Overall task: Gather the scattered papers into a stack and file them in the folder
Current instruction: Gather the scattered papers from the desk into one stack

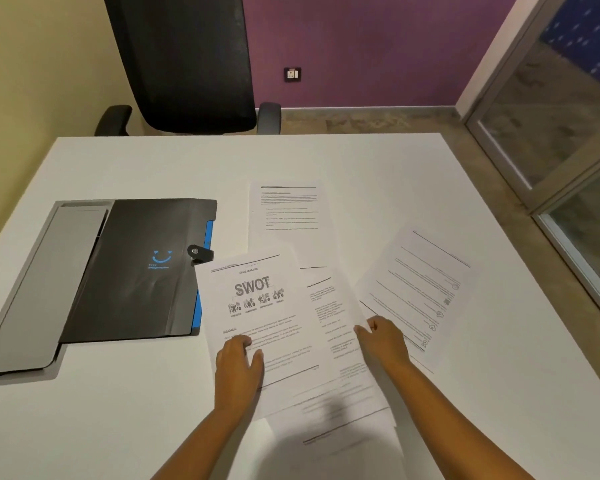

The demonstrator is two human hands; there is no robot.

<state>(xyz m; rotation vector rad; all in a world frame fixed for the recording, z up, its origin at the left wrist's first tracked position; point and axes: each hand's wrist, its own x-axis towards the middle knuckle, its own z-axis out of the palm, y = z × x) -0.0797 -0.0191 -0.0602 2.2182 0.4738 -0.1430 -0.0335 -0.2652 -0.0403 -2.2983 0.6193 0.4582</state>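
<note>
Several printed white sheets lie scattered and overlapping on the white table (118, 427). The top one, headed SWOT (253, 306), lies near the middle. My left hand (238, 365) rests flat on its lower part, fingers slightly apart. Another sheet (340, 327) lies under it to the right, and my right hand (383, 341) pinches that sheet's right edge. One more sheet (420, 289) lies angled at the right and one (284, 216) further back. A black folder (136, 271) with a blue smile logo lies shut at the left, its clasp touching the SWOT sheet's corner.
A grey flap or second folder (39, 292) sticks out from under the black folder at the left. A black office chair (187, 60) stands behind the table's far edge. A glass door (568, 133) is at the right.
</note>
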